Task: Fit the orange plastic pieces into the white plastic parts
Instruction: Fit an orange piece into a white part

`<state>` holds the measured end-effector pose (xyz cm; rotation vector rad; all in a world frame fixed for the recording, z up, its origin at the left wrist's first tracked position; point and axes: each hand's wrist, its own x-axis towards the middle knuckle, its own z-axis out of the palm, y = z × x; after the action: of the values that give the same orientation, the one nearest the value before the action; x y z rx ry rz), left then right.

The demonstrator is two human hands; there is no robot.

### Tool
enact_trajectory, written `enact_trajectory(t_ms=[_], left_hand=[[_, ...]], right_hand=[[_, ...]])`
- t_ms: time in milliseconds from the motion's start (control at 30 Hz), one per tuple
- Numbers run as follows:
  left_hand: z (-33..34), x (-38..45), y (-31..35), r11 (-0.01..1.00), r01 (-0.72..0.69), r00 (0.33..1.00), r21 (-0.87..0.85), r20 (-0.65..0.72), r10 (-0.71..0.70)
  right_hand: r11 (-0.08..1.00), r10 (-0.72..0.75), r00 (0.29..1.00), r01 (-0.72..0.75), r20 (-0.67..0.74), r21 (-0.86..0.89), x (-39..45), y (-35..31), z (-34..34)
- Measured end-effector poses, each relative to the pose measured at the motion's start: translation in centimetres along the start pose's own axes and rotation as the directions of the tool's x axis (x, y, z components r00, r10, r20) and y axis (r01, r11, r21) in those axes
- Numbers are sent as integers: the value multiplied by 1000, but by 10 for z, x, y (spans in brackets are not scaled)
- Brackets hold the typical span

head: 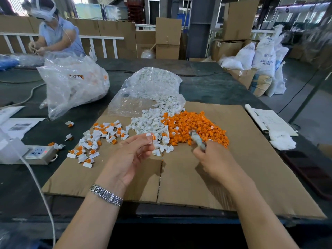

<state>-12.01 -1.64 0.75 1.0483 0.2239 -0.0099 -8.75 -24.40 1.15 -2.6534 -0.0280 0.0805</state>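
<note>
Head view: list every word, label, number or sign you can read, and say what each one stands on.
"ABS RESIN", partly cut off: on the white sack at the right.
Smaller print and logo on that sack: too blurred to read.
Printed sheets at the cardboard's right edge: too small to read.
Papers at the left: print too blurred to read.
Nothing readable on the bags, boxes or plastic parts.

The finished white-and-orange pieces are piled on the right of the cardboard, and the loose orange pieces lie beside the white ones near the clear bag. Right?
Not quite. The head view shows the finished white-and-orange pieces on the left of the cardboard, not the right. The loose orange pieces do lie beside the white ones near the clear bag.
</note>
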Motion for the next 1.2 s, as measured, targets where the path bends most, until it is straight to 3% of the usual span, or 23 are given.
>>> enact_trajectory(t_ms=[100, 167, 267, 767, 967, 1200], left_hand=[[5, 1, 2, 998, -42, 999, -48, -31, 41], [7, 1, 4, 995, -78, 996, -54, -35, 76], [9, 1, 6, 992, -122, 990, -34, -69, 119], [2, 2, 2, 948, -229, 949, 221, -168, 268], [3, 5, 0, 954, -214, 942, 211, -215, 259], [-1, 8, -5, 972, -173, 956, 159, -212, 204]], right_hand=[[975, -105, 975, 62, 195, 214, -5, -22, -16], [949, -164, 920, 50, 356, 310, -9, -38, -17], [893, -237, 867, 17, 439, 450, -15, -55, -10], [841, -297, 879, 56, 372, 538, -30, -74, 8], [918, -284, 948, 225, 144, 326, -29, -75, 27], [935, -287, 944, 238, 165, 265, -18, -65, 34]])
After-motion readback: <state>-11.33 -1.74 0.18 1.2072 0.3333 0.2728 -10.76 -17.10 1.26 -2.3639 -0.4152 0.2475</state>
